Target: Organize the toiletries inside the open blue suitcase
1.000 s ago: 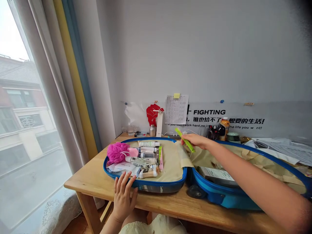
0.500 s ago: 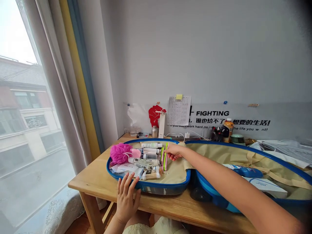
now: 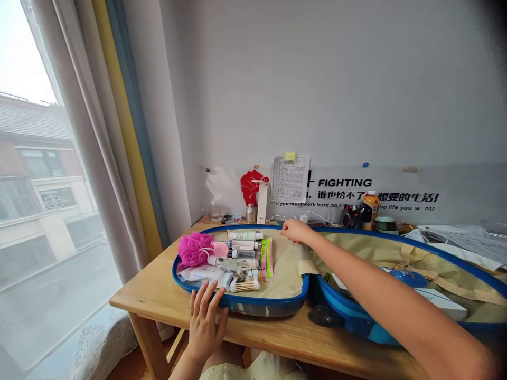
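Observation:
An open suitcase (image 3: pixel 253 301) with a blue rim lies on the wooden table. My left hand (image 3: pixel 208 316) rests at its near left rim, fingers apart and holding nothing. My right hand (image 3: pixel 296 231) is over the far rim near the hinge, fingers curled closed; whatever is in them, if anything, is hidden. Left of it, two slim green-and-pink packets (image 3: pixel 268 257) lie side by side in the left half. Beside them are several small tubes and bottles (image 3: pixel 243 254), a pack of cotton swabs (image 3: pixel 244 284) and a pink bath puff (image 3: pixel 194 249).
The right half holds a blue item (image 3: pixel 406 275) and a white box (image 3: pixel 441 303), partly behind my forearm. Behind the case stand an orange-labelled bottle (image 3: pixel 370 208), a small metallic bottle (image 3: pixel 251 213) and a white charger (image 3: pixel 303 218). Curtains (image 3: pixel 130 132) hang at the left.
My right hand has left the green-and-pink packets and moved up and right to the far rim. Both packets now lie flat beside the tubes. My left hand stays in place.

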Available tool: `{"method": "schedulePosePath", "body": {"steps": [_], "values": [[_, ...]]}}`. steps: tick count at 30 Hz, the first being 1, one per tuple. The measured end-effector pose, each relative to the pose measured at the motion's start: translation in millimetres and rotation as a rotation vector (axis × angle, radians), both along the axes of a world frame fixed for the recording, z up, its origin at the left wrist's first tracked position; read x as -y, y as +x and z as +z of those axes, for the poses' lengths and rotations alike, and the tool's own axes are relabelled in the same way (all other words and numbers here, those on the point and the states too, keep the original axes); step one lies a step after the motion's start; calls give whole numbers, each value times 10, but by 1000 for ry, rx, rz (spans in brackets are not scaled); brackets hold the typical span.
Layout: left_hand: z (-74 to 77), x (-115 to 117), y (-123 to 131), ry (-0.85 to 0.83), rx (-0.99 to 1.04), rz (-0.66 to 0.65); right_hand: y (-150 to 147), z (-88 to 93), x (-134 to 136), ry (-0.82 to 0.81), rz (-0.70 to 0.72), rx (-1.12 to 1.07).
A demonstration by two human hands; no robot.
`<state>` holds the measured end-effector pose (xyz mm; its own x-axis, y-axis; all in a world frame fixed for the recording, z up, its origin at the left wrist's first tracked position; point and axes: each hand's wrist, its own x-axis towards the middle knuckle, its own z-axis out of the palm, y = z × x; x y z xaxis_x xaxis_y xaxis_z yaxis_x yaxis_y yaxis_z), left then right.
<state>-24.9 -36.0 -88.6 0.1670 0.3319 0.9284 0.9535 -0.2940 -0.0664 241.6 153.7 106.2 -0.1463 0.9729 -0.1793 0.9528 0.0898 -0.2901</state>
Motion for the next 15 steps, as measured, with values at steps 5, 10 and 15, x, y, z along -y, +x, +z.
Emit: {"method": "schedulePosePath", "body": {"steps": [5,10,15], "values": [[-4,1,2,3,13,2,677,151,-25,-43,-15,71],[-20,-9,-8,-4,29,4,1165,-110,177,-343,35,127],[-19,-10,-3,1,23,3,1343,-310,229,-472,51,75]]}}
